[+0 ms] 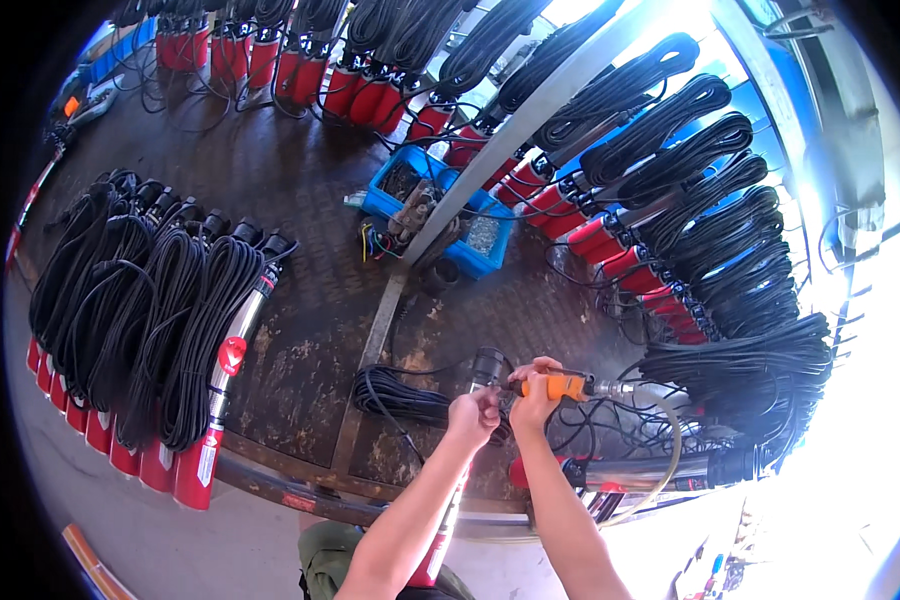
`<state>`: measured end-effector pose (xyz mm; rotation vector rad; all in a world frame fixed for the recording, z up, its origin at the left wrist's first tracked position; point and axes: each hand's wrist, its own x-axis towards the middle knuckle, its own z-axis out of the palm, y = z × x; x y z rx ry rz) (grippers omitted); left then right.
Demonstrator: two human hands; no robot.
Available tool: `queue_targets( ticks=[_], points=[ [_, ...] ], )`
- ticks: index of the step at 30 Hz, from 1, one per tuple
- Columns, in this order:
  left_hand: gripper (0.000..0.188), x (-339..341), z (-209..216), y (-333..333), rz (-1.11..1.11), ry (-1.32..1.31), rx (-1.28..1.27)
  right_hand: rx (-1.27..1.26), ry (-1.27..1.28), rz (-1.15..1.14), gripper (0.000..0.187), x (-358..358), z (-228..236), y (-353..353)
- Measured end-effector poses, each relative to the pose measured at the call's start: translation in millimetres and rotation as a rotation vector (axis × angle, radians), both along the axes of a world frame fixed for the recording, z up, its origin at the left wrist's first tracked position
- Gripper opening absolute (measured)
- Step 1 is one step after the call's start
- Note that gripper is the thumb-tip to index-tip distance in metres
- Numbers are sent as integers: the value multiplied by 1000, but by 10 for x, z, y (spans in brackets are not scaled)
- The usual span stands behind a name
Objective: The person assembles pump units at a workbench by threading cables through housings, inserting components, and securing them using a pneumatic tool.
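A submersible pump with a black top (490, 364), a steel body and a red lower end (432, 562) leans across the table's front edge, partly hidden under my left forearm. My left hand (475, 414) is closed round it just below the black top. In my right hand (534, 394) is an orange air screwdriver (558, 386), its front end pointing left at the pump, close to my left fingers. Whatever lies at its tip is too small to tell. From the tool's metal coupling a pale hose (678, 440) curves down. A black cable coil (402, 394) lies left of the pump.
Bundled pumps with black cables (170, 330) lie in a row at the left. More red-ended pumps (610, 240) line the far and right sides. Blue bins (482, 258) with small parts stand beside a slanting metal post (510, 140). Another pump (660, 473) lies at the right.
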<state>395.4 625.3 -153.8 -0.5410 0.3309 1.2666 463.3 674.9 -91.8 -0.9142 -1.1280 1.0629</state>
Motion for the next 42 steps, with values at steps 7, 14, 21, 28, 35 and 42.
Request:
queue_targets(
  ticks=[7,14,21,28,35,42],
  points=[
    [22,-12,181,-1092,38,1727,16,-20,-145,107,17,-2,18,93],
    [89,60,117,-2114,-523,2211,196,122,-272,209,14,-48,12,-9],
    [87,156,21,-2132,-546,2192,184,69,-220,151,15,36,-187,98],
    [88,116,84,-2100,-612,2199,199,27,-139,42,24,-56,-140,40],
    [95,175,184,-1957,-713,2283,90,171,-267,-415,23,-23,511,-909],
    [97,61,178,-2062,-640,2227,-34,-636,605,-453,66,627,-407,-2257]
  ],
)
